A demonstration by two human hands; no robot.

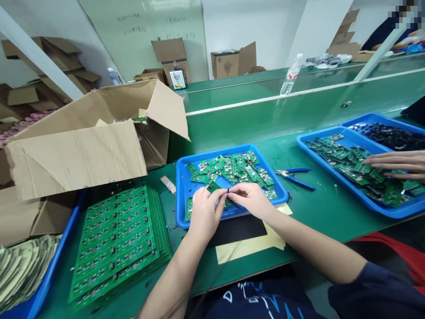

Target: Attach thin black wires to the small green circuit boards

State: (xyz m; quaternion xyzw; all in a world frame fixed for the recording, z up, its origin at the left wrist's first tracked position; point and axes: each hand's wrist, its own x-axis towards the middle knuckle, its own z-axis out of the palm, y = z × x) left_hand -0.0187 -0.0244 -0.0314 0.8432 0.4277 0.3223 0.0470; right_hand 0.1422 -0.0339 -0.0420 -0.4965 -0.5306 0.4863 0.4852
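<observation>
At a green worktop [318, 221], the person has both hands close together just above a blue plastic tray [181, 186]. The left hand [206, 212] is curled narrow, its thumb and fingers gripping a small green circuit board [213, 186] by its edge. The right hand [249, 199] is also narrow, pinching a thin dark part [229, 191] against that board; it's too small to make out exactly what the part is. Below them, the tray holds a loose heap of similar green circuit boards [232, 168], and the tray rests partly on a black pad [237, 230] laid over a pale yellow sheet [249, 248]. Just right of the tray lie blue-handled pliers [294, 177]. To the person's left sits a neat stack of green circuit board panels [116, 243], with a large open cardboard box [76, 150] behind it. Further right, a co-worker's hand [398, 164] rests over a second blue tray [318, 135] heaped with green boards [345, 164], and a third blue tray beside it [372, 118] is filled with small black parts [392, 137]. Beyond them, a plastic water bottle [291, 75] stands on a further stretch of green worktop.
</observation>
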